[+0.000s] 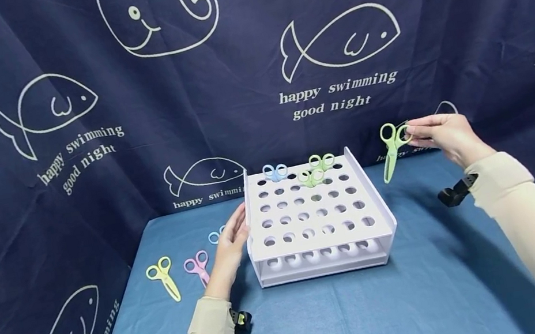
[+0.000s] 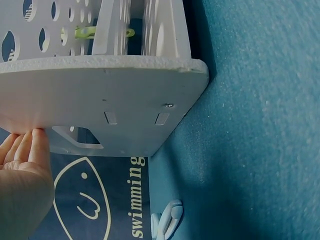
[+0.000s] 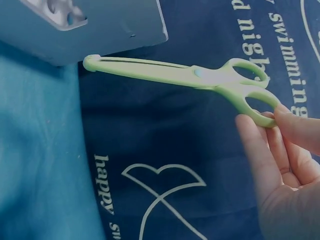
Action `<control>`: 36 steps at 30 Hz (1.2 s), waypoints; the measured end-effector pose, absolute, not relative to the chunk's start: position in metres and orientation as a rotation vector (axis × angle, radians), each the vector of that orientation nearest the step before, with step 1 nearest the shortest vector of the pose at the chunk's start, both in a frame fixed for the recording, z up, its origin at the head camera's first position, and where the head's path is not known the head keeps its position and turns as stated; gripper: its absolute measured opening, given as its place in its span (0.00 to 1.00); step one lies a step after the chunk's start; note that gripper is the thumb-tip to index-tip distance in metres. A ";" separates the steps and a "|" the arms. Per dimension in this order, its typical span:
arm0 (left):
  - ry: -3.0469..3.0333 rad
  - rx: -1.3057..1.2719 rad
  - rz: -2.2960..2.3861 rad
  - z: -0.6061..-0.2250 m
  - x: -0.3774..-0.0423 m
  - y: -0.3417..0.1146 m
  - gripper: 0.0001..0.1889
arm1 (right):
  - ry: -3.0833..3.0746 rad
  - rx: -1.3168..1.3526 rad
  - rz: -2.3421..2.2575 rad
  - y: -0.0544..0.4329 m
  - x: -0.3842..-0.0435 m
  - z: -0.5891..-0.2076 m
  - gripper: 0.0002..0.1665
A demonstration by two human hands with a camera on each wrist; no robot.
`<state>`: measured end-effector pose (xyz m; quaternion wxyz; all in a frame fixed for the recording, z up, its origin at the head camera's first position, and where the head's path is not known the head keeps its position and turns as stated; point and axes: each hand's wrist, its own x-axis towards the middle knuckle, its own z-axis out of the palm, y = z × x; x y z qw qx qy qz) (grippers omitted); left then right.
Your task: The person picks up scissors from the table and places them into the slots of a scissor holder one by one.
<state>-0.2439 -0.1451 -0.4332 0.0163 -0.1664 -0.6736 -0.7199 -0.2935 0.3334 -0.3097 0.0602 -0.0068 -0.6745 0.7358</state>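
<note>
My right hand (image 1: 447,137) pinches one handle loop of light green scissors (image 3: 150,71), blades closed and pointing down, to the right of a white rack (image 1: 309,207) with rows of round holes. With fairly straight fingers, my left hand (image 1: 233,242) touches the rack's left side panel (image 2: 100,95). Blue scissors (image 1: 275,172) and two pairs of green scissors, one behind (image 1: 321,162) and one in front (image 1: 311,177), stand in holes toward the back of the rack, handles up.
On the blue tabletop (image 1: 323,321), left of the rack, lie yellow scissors (image 1: 162,274) and pink scissors (image 1: 198,264). Blue scissors (image 1: 214,237) there are partly hidden by my left hand. A dark blue curtain (image 1: 215,99) with fish drawings hangs behind.
</note>
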 end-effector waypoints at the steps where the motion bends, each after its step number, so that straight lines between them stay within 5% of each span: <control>1: -2.096 -0.520 -2.239 -0.433 -0.244 -0.145 0.27 | -2.022 -0.016 2.240 0.332 -0.293 -0.308 0.13; 36: -2.114 -0.500 -2.236 -0.429 -0.244 -0.145 0.27 | -1.849 0.179 2.306 0.280 -0.290 -0.280 0.09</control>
